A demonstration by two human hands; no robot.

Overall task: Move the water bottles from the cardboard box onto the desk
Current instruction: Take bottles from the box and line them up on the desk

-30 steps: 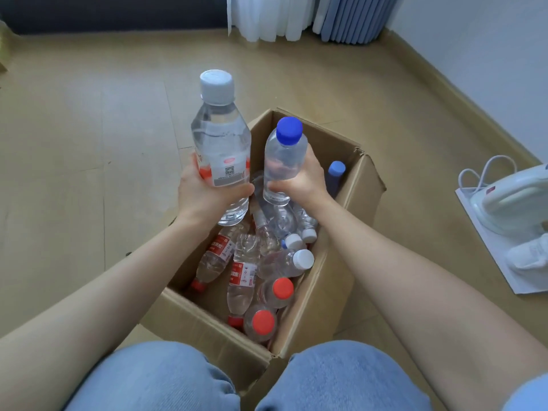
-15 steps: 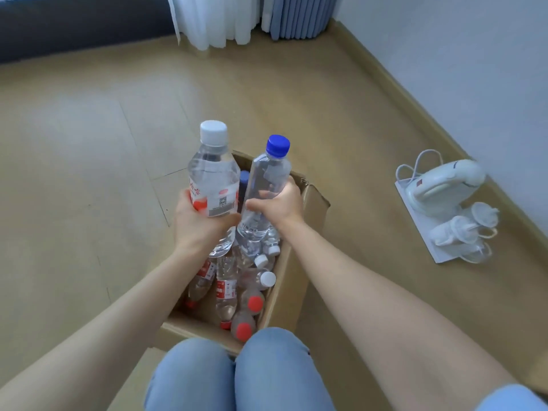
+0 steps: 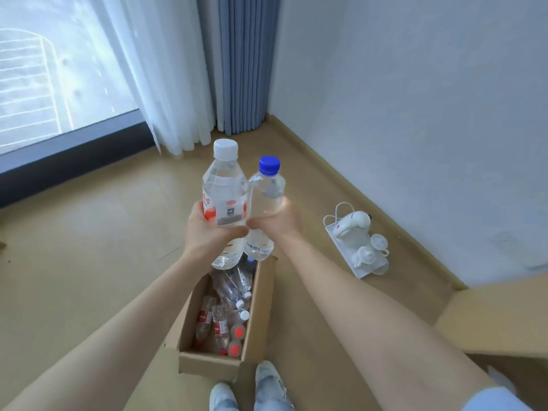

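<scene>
My left hand (image 3: 207,232) grips a clear water bottle with a white cap and a red-and-white label (image 3: 224,200), held upright high above the floor. Beside it, touching it, my right hand (image 3: 280,222) grips a slimmer clear bottle with a blue cap (image 3: 266,194), also upright. Far below both hands the open cardboard box (image 3: 258,318) stands on the floor, with several more bottles (image 3: 228,315) lying inside, some with red caps and some with white. No desk top is clearly in view.
A white appliance with a cord (image 3: 353,225) lies on a white sheet by the right wall. A light wooden surface (image 3: 498,318) juts in at the right edge. White and blue curtains (image 3: 207,69) hang at the window corner. My shoes (image 3: 267,384) stand at the box's near end.
Both hands have risen with their bottles well above the box. The view has lifted from close over the box to standing height, so window, curtains and wall now show.
</scene>
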